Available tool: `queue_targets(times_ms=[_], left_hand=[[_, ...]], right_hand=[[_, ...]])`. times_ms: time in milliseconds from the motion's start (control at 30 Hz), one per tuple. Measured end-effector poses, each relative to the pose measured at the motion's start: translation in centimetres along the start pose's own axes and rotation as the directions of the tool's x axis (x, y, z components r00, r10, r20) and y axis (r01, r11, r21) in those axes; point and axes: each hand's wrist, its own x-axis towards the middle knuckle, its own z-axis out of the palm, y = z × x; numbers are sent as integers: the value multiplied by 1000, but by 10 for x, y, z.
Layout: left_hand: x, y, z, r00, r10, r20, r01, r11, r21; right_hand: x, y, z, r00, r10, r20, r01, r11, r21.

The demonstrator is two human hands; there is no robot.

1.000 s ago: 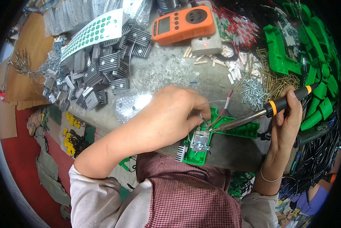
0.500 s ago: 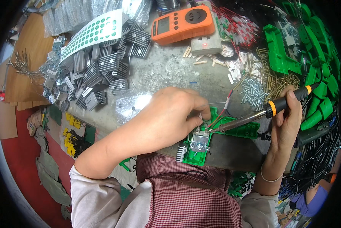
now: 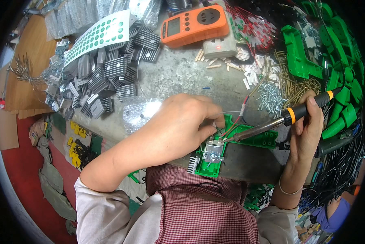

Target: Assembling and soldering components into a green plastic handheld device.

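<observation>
In my right hand (image 3: pixel 305 122) is a soldering iron (image 3: pixel 268 125) with a black and orange handle. Its tip meets the terminals of a square metal component (image 3: pixel 213 152), which sits in a green plastic housing (image 3: pixel 253 139) at the table's near edge. My left hand (image 3: pixel 192 118) is closed in a pinch over the housing, just left of the tip; a thin wire (image 3: pixel 231 111) runs from its fingers. Red and dark wires (image 3: pixel 242 112) lead up from the housing. A finned heat sink (image 3: pixel 193 165) lies against the housing's left side.
Grey heat sinks (image 3: pixel 109 73) are heaped at the left under a sheet of green round stickers (image 3: pixel 99 34). An orange meter (image 3: pixel 194 25) stands at the back beside a power strip (image 3: pixel 220 48). Screws (image 3: pixel 270 97), brass rods (image 3: pixel 302 91) and green housings (image 3: pixel 298 53) crowd the right.
Both hands, the soldering iron and the housing hold practically the same positions. The whole view has shifted very slightly.
</observation>
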Motion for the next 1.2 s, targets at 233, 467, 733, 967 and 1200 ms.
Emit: queue_targets(times_ms=[233,467,733,967,1200], left_hand=[[-1,-1,1,999,27,-17,-27,1000,1],[-2,2,0,1000,-9,-8,9,1000,-9],[-10,-10,-5,982,172,-81,-180,977,-112],[-31,-5,4,857,-137,-496,-195,804,-561],[-47,-4,2,907,347,-240,-185,838,514]], right_hand=[[-1,0,1,1000,12,7,-12,1000,-14],[0,1,0,1000,14,-19,-15,999,-28],[3,2,-1,999,48,-18,-48,999,11],[7,7,0,991,129,16,-130,990,56],[8,12,4,989,145,-43,-145,989,-5]])
